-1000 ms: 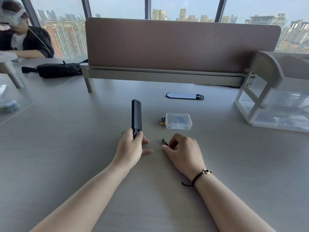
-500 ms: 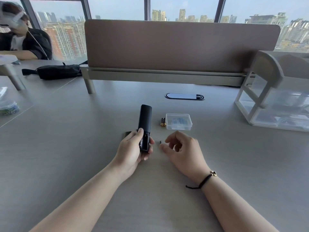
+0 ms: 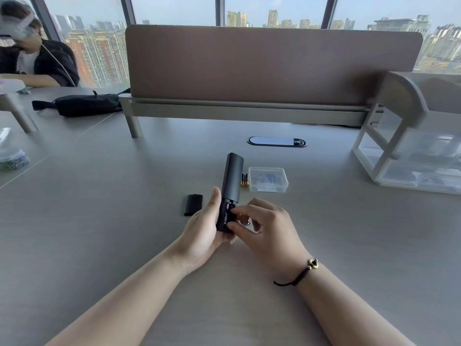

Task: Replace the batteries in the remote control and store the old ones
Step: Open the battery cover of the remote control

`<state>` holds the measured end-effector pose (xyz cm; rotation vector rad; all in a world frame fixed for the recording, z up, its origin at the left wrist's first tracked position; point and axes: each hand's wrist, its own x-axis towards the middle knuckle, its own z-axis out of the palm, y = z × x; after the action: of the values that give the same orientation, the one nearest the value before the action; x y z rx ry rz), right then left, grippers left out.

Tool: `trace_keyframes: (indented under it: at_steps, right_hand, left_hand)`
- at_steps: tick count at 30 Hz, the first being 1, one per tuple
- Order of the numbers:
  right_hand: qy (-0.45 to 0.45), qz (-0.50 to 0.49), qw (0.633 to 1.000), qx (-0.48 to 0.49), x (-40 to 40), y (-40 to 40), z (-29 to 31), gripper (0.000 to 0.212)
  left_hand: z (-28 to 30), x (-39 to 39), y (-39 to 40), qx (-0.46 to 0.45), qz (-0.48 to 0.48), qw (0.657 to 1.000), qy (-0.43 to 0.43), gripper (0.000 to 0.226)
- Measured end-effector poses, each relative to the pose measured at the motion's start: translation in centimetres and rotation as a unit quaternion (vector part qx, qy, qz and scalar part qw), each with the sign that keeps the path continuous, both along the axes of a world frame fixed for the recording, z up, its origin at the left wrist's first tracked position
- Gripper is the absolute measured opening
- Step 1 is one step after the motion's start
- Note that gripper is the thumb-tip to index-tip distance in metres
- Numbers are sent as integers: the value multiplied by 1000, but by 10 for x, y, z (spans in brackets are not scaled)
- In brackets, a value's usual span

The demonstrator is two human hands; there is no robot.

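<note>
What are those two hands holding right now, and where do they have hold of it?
The left hand grips the black remote control by its lower end, at the open battery compartment. The right hand has its fingertips at that compartment; whether it pinches a battery cannot be told.

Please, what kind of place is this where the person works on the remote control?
Most likely a shared office on a high floor. A fabric divider panel stands along the back of the grey desk, which has a cable port, and large windows show tall city buildings.
</note>
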<state>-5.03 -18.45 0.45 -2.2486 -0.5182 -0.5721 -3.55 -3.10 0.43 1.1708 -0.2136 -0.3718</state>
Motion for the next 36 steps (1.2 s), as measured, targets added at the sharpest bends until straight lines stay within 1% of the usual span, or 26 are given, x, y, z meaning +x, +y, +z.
trace_keyframes:
  at_steps: [6, 11, 15, 20, 23, 31, 35, 36]
  right_hand:
    - [8, 3, 1000, -6, -2, -1, 3, 26]
    - [28, 1, 1000, 0, -2, 0, 4, 28]
    - [35, -6, 999, 8, -2, 1, 3, 30]
    - [24, -21, 999, -13, -4, 3, 5, 28]
    - [22, -18, 1000, 7, -4, 3, 5, 27]
    - [46, 1, 998, 53, -2, 3, 5, 28]
    - [66, 6, 996, 61, -2, 3, 8, 28]
    - [72, 6, 995, 64, -2, 3, 9, 28]
  left_hand:
    - [0, -1, 1, 21, -14, 999, -20, 71]
    - [0, -2, 0, 32, -15, 999, -31, 74]
    - [-1, -3, -1, 48, -13, 998, -42, 72]
    - [-3, -3, -1, 61, -4, 997, -49, 86]
    - [-3, -3, -1, 64, -6, 996, -56, 88]
    - [-3, -4, -2, 72, -5, 995, -68, 83]
    - [-1, -6, -2, 66, -12, 995, -70, 73]
    - [-1, -6, -2, 67, -13, 995, -74, 73]
